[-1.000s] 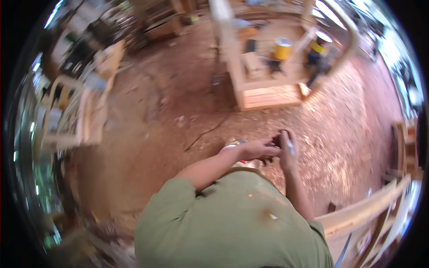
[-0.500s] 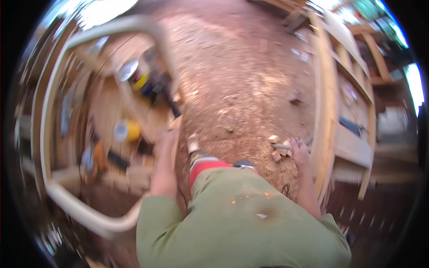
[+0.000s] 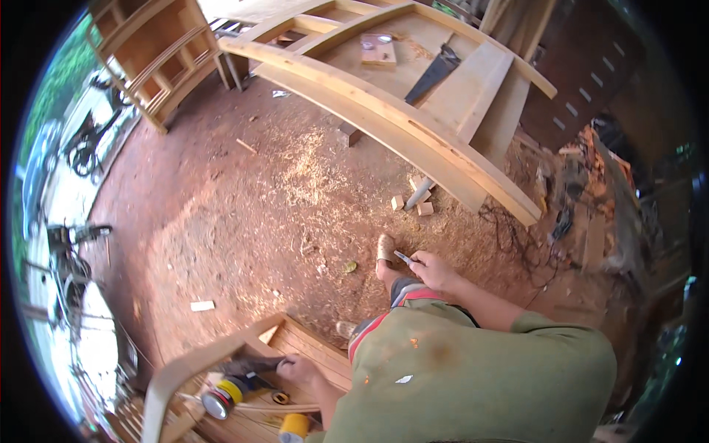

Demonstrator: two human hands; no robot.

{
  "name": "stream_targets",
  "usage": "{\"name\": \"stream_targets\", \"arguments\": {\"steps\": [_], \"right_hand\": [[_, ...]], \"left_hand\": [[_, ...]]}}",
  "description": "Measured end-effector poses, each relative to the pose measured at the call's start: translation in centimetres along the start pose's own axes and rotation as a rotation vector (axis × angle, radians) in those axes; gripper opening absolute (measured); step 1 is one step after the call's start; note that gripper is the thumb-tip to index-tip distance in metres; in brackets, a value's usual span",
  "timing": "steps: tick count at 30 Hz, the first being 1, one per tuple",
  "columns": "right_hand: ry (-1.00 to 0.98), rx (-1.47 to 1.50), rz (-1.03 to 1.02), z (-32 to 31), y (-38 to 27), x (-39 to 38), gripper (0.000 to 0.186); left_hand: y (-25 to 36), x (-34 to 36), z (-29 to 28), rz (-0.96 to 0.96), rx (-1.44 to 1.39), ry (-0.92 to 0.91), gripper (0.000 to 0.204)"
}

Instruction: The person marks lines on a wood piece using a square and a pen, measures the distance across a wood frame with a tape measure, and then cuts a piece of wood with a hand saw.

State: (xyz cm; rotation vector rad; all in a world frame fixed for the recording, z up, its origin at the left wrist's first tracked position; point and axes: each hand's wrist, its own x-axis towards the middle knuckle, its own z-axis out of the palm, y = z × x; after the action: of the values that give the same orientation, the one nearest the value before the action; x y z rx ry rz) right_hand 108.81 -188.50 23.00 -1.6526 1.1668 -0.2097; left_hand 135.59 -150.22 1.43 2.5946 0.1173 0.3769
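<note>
Right hand (image 3: pixel 434 270) sits just right of picture centre, fingers clamped on a small slim tool (image 3: pixel 404 258), seemingly a pencil or marking knife; its exact kind cannot be told. The tool's tip points toward ten o'clock, close beside the person's foot (image 3: pixel 385 249), so the grip appears to be a carrying one rather than a working one.

Left hand (image 3: pixel 295 365) is at seven o'clock, reaching down onto a slatted wooden frame (image 3: pixel 310 345). Its fingers are curled against a dark object lying there; whether they grasp it or merely rest on it, I cannot tell. Just beside the hand, toward eight o'clock, lies a yellow-and-black power tool (image 3: pixel 225 395), laid flat within arm's reach.

At twelve to two o'clock stands a long curved timber frame (image 3: pixel 384 122) on the red earth floor (image 3: pixel 244 214). A handsaw (image 3: pixel 436 70) lies on the boards behind it. Offcut blocks (image 3: pixel 413 205) are scattered beneath the frame's edge, near sawdust.
</note>
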Motion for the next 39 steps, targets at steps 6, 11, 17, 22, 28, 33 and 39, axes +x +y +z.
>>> {"name": "stream_targets", "arguments": {"steps": [6,11,17,22,28,33,39], "right_hand": [[-0.1,0.255,-0.056,-1.7,-4.3,7.2,0.022],[-0.053,0.323,-0.283,-5.1,-5.5,15.4,0.02],[0.081,0.598,-0.194,-13.7,-6.6,20.2,0.018],[0.182,0.794,0.015,-17.7,-5.3,21.3,0.017],[0.591,0.917,0.076,-22.3,-4.8,23.4,0.023],[0.871,0.54,0.222,-29.0,-4.9,29.3,0.022],[0.937,0.005,0.58,-34.5,-2.6,38.6,0.029]], "left_hand": [[26.3,-3.1,3.7,0.028,-0.767,-1.249,0.026],[50.4,-5.4,3.2,0.382,-0.989,-1.558,0.032],[65.5,-9.1,6.5,0.429,-1.104,-1.688,0.028],[72.9,-11.8,9.3,0.487,-0.959,-1.847,0.021],[82.8,-14.5,15.4,1.073,-0.743,-1.906,0.023],[92.2,-14.1,23.7,1.35,-0.589,-1.175,0.038],[94.6,-12.6,28.7,1.44,-0.177,-1.312,0.046]]}}
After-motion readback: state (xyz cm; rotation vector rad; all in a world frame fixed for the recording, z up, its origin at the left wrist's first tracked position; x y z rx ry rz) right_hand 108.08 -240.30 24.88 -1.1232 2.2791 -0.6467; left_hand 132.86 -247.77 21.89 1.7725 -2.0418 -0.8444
